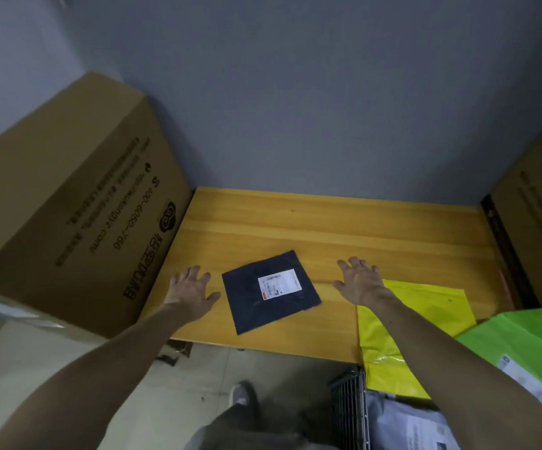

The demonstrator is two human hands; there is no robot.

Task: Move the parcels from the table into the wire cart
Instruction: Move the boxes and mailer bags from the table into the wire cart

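A dark navy flat parcel (263, 300) with a white label lies near the front of the wooden table (328, 222). My left hand (190, 290) hovers just left of it, fingers spread, holding nothing. My right hand (359, 280) is spread to the parcel's right, above the table, also empty. A yellow parcel (425, 306) hangs over the table's front right edge, leaning into the black wire cart (349, 404). In the cart lie a bright green parcel (523, 345) and a grey parcel (403, 423).
A big cardboard box (68, 206) stands against the table's left side. Another cardboard box (536, 222) stands on the right. A grey wall runs behind the table. My shoe (240, 394) is on the tiled floor below.
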